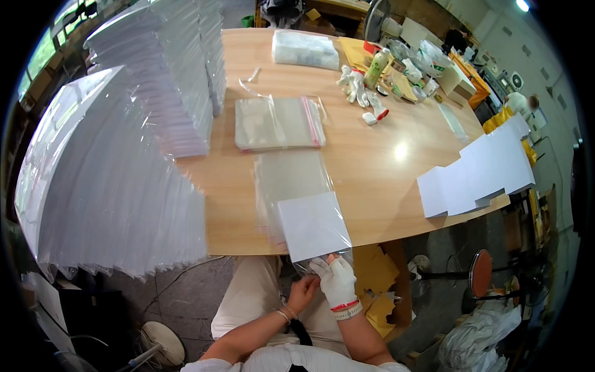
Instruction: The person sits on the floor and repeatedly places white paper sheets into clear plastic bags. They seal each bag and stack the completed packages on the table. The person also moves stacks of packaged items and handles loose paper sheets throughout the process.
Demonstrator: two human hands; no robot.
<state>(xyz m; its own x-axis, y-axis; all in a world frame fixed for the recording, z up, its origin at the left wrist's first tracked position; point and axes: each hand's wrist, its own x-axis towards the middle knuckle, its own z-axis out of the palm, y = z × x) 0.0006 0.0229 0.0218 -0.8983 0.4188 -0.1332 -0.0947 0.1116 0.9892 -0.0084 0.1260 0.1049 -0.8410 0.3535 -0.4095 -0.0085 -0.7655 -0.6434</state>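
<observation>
A stack of white paper point(315, 227) lies inside a clear plastic bag point(331, 193), whose near end sticks out past the table's front edge. My right hand point(338, 282), in a white glove with fingertips showing, is closed on that near end. Beside it, bare and with fingers bent together, my left hand point(302, 294) pinches the left part of the same end; the exact grip is partly hidden. Under and beyond the filled bag lie flat empty clear bags point(291, 173). Farther back is a bundle of clear bags point(269, 124) with pink edge strips.
Tall piles of bagged white paper point(118, 180) crowd the left side of the wooden table point(384, 204). Loose white paper stacks point(477, 167) stand at the right edge. Gloves point(354, 85), a green bottle point(376, 68) and a wrapped white pack point(305, 49) sit at the back.
</observation>
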